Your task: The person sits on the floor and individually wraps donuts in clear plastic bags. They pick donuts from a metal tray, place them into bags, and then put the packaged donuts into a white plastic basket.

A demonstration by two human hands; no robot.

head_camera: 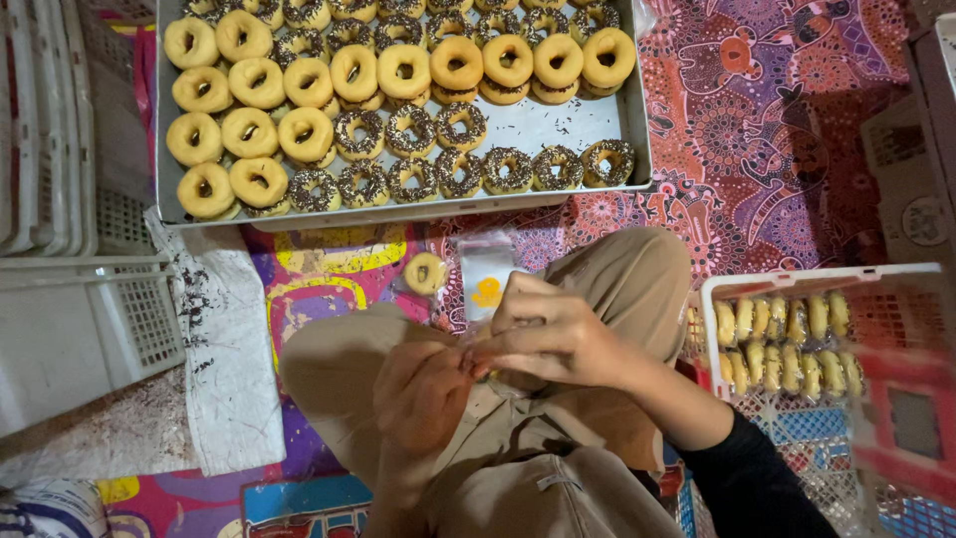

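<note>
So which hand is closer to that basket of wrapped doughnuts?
The right hand. It sits just left of the basket in the view, while the left hand is further away, beyond the right hand.

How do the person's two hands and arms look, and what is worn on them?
Both hands are bare, with no gloves, rings or watch visible. The right hand leads to a forearm bare up to a black sleeve pushed above it. The left hand shows no sleeve in view.

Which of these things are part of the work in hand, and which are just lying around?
In use: left hand, right hand, clear bag, loose doughnut, doughnut tray, crate of bagged doughnuts.
Lying about: white crates, speckled cloth, patterned mat.
</note>
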